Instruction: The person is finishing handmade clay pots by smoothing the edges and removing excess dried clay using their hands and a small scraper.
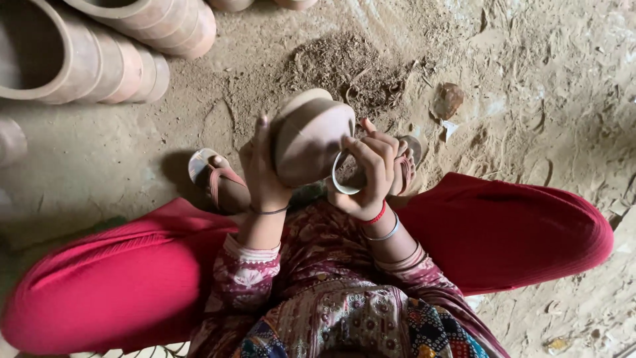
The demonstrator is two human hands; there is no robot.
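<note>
Head view: both hands' fingers clamp a clay pot [310, 136] above a dusty dirt floor [530, 99] beside stacked pots [99, 59].

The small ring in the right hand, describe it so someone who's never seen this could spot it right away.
Start at the red-trousered knees spread over the dusty dirt floor; between them two hands are raised. The left hand holds a round unglazed clay pot, and the right hand beside it pinches a thin pale hoop-shaped ring, far smaller than the pot.

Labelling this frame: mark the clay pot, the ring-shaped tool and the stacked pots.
clay pot [311, 136], head view, side wall.
ring-shaped tool [339, 180], head view, left rim.
stacked pots [99, 63], head view, outer wall.
</note>
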